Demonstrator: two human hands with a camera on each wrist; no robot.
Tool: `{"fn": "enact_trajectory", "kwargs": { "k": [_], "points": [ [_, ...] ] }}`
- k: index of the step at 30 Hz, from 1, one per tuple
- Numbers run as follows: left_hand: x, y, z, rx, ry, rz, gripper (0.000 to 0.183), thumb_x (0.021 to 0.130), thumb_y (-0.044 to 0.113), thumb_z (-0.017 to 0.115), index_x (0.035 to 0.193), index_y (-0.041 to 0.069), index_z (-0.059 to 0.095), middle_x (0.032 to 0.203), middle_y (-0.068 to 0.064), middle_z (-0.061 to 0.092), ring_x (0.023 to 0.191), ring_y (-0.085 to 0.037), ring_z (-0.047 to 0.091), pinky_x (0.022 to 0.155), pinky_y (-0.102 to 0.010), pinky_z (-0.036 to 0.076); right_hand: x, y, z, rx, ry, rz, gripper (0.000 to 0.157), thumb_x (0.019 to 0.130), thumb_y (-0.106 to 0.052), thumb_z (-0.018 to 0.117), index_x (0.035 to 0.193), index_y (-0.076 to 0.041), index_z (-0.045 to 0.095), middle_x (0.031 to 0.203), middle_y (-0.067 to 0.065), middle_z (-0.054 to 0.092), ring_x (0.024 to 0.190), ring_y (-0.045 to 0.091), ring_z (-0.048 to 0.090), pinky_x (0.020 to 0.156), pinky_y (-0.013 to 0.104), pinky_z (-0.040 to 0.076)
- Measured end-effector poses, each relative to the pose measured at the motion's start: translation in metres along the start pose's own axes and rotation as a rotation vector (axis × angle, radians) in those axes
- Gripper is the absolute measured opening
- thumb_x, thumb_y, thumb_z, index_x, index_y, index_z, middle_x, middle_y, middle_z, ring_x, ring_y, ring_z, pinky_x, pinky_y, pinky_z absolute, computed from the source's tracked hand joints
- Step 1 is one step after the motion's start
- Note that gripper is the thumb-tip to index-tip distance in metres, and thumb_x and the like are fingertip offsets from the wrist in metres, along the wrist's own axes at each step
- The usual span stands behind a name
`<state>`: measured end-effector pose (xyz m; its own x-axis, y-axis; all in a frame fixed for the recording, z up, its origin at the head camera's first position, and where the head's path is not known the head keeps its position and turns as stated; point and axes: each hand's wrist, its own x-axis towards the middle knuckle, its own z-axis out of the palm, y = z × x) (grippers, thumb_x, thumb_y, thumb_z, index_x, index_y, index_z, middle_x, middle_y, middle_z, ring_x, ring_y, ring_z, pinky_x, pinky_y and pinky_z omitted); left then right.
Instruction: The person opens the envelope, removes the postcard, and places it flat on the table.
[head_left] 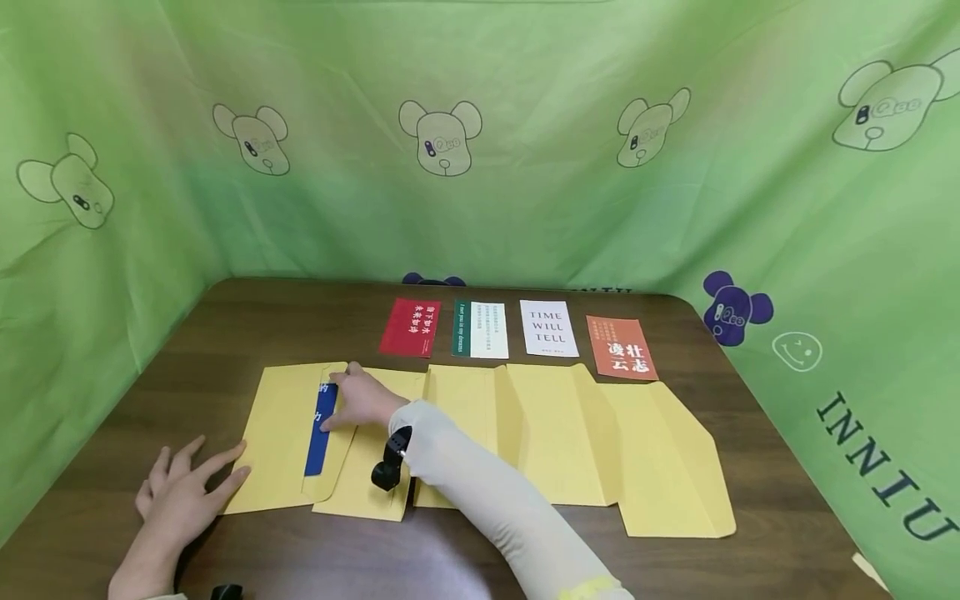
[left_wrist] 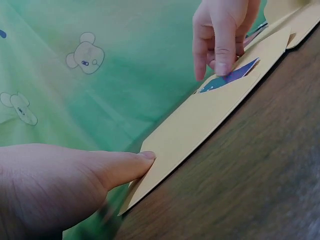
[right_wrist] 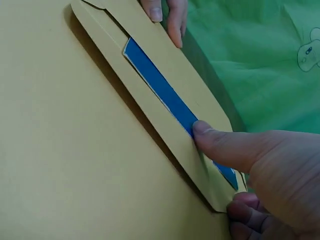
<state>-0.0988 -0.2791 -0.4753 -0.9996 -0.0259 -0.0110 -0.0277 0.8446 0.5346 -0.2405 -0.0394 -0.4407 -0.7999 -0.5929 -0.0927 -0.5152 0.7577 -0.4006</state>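
Note:
A yellow paper envelope (head_left: 273,442) lies at the left of the table, its flap to the right. In its opening a blue card (head_left: 319,446) with white characters shows as a strip, the rest hidden inside. My right hand (head_left: 363,398) is over the opening. Its thumb (right_wrist: 215,142) presses on the blue card, and its other fingers curl at the envelope's far edge by the flap. At the envelope's left edge rests my left hand (head_left: 183,492), fingers spread. In the left wrist view its thumb (left_wrist: 130,165) lies against the envelope's edge.
More yellow envelopes (head_left: 547,442) lie overlapping in a row to the right. Behind them are a red card (head_left: 401,333), a green-and-white card (head_left: 487,329), a white card (head_left: 549,343) and an orange card (head_left: 607,333). A green printed curtain (head_left: 525,225) surrounds the brown table (head_left: 300,550).

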Motion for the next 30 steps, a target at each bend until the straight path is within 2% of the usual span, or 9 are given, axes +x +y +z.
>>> {"fn": "enact_trajectory", "kwargs": {
  "k": [4, 7, 11, 19, 26, 30],
  "points": [
    [0.000, 0.000, 0.001, 0.005, 0.000, 0.000, 0.063, 0.101, 0.051, 0.051, 0.142, 0.003, 0.051, 0.150, -0.038, 0.013, 0.136, -0.066, -0.012, 0.091, -0.082, 0.005, 0.002, -0.001, 0.002, -0.061, -0.005, -0.006, 0.081, 0.080, -0.041, 0.084, 0.143, -0.003, 0.052, 0.123, 0.010, 0.051, 0.099, 0.010, 0.050, 0.085, 0.013, 0.043],
    [-0.001, 0.000, 0.002, 0.006, 0.005, -0.002, 0.062, 0.101, 0.051, 0.051, 0.142, 0.004, 0.052, 0.150, -0.037, 0.013, 0.136, -0.066, -0.011, 0.091, -0.082, 0.006, 0.001, -0.002, 0.002, -0.053, 0.004, -0.001, 0.076, 0.079, -0.040, 0.085, 0.139, -0.003, 0.056, 0.120, 0.009, 0.051, 0.097, 0.010, 0.050, 0.084, 0.013, 0.044],
    [-0.001, -0.001, 0.002, 0.005, 0.010, -0.006, 0.062, 0.101, 0.051, 0.051, 0.141, 0.004, 0.052, 0.150, -0.037, 0.014, 0.136, -0.066, -0.011, 0.091, -0.082, 0.005, -0.001, -0.005, 0.002, -0.017, 0.023, 0.025, 0.078, 0.077, -0.037, 0.087, 0.139, -0.003, 0.055, 0.119, 0.010, 0.050, 0.092, 0.010, 0.053, 0.084, 0.013, 0.045],
    [0.000, -0.001, 0.002, 0.006, 0.013, -0.003, 0.062, 0.101, 0.051, 0.050, 0.142, 0.004, 0.052, 0.151, -0.037, 0.013, 0.136, -0.066, -0.011, 0.091, -0.082, 0.006, -0.002, -0.012, 0.000, 0.013, 0.084, 0.049, 0.076, 0.074, -0.033, 0.090, 0.133, -0.001, 0.055, 0.118, 0.011, 0.051, 0.097, 0.017, 0.055, 0.085, 0.018, 0.046],
    [-0.001, -0.001, 0.003, -0.010, 0.023, 0.000, 0.062, 0.100, 0.051, 0.051, 0.141, 0.004, 0.053, 0.150, -0.037, 0.014, 0.136, -0.066, -0.011, 0.090, -0.082, 0.005, -0.002, -0.015, 0.003, 0.076, 0.092, 0.040, 0.072, 0.073, -0.024, 0.091, 0.126, -0.002, 0.048, 0.105, 0.007, 0.055, 0.091, 0.013, 0.052, 0.081, 0.016, 0.045],
    [-0.001, -0.001, 0.003, -0.013, 0.025, 0.001, 0.062, 0.100, 0.051, 0.051, 0.141, 0.004, 0.053, 0.150, -0.037, 0.014, 0.136, -0.065, -0.012, 0.091, -0.082, 0.004, -0.003, -0.019, 0.004, 0.087, 0.110, 0.028, 0.071, 0.073, -0.017, 0.091, 0.124, -0.001, 0.045, 0.097, 0.006, 0.062, 0.086, 0.011, 0.058, 0.076, 0.015, 0.047]
  ]
}}
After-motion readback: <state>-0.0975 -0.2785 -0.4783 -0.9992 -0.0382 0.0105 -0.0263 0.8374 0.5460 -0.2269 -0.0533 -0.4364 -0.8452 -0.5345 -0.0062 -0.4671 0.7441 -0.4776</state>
